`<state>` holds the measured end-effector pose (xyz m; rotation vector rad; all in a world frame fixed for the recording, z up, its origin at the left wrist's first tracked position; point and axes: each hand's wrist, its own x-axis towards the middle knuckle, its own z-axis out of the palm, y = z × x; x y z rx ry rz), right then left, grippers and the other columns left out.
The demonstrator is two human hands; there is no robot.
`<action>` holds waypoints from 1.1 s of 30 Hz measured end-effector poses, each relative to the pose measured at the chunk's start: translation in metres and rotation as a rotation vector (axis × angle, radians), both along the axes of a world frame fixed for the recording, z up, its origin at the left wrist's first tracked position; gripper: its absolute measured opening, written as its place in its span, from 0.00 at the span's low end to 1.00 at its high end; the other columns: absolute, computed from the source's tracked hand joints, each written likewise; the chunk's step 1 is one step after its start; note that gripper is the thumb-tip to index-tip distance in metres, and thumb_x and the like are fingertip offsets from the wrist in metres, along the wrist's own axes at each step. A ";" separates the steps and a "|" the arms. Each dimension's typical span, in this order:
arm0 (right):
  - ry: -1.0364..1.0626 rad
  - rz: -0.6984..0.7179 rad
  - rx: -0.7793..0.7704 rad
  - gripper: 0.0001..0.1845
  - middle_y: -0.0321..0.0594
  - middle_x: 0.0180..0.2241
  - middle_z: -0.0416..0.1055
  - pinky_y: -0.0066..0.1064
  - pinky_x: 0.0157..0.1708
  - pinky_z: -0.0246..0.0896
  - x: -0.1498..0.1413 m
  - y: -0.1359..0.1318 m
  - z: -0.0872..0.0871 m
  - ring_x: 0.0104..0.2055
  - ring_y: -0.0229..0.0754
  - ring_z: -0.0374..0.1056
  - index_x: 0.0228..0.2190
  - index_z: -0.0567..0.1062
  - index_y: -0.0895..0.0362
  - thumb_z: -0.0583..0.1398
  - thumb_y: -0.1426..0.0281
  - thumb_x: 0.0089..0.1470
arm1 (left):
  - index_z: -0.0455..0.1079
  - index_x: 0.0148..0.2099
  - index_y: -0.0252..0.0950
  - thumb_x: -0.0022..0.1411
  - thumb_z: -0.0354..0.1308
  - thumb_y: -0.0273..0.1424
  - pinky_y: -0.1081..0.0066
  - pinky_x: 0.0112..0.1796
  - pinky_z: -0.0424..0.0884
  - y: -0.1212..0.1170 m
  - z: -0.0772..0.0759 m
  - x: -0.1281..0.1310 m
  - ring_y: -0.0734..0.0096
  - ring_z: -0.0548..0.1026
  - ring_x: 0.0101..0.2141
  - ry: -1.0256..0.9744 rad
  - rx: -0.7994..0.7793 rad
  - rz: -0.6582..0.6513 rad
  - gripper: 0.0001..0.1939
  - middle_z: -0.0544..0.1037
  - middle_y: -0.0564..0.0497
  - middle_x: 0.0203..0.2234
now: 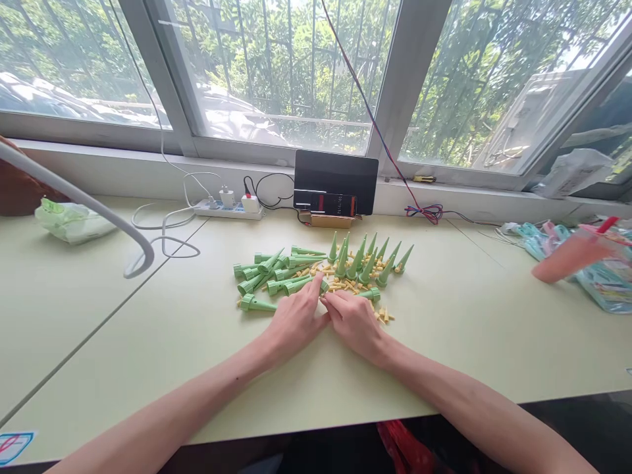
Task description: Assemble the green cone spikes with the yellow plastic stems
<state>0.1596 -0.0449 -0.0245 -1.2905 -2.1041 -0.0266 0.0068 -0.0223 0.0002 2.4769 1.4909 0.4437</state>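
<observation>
My left hand (296,319) and my right hand (356,324) meet at the near edge of a pile of small plastic parts. The fingers of my left hand close around a green plastic spike (324,286), of which only a short end shows. My right hand pinches close beside it; what its fingertips hold is too small and hidden to name. Left of the hands lie several green hollow spikes (257,303) with ribbed collars. Behind them, several green cones (355,263) stand point up among small yellow plastic pieces (345,284).
A black tablet (336,178) leans at the window sill, with a phone (334,205) in front. A power strip (230,209) with white cables lies to its left. At right are a pink cup (567,253) and plastic bags (609,280); a white curved tube (99,197) crosses the left side.
</observation>
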 end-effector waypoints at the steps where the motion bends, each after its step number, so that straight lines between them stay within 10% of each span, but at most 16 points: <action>1: 0.036 0.014 -0.013 0.18 0.35 0.22 0.63 0.28 0.23 0.46 0.000 0.000 0.000 0.21 0.35 0.53 0.23 0.69 0.58 0.52 0.72 0.66 | 0.50 0.67 0.36 0.60 0.52 0.34 0.65 0.35 0.68 0.001 0.000 0.000 0.53 0.78 0.41 -0.004 -0.001 -0.003 0.34 0.76 0.42 0.50; 33: 0.630 0.128 -0.418 0.16 0.34 0.19 0.69 0.28 0.21 0.55 0.004 0.002 0.013 0.17 0.34 0.60 0.32 0.81 0.58 0.56 0.65 0.63 | 0.56 0.60 0.38 0.64 0.52 0.32 0.71 0.28 0.63 0.007 -0.014 -0.002 0.66 0.75 0.29 -0.210 0.129 -0.069 0.23 0.77 0.49 0.36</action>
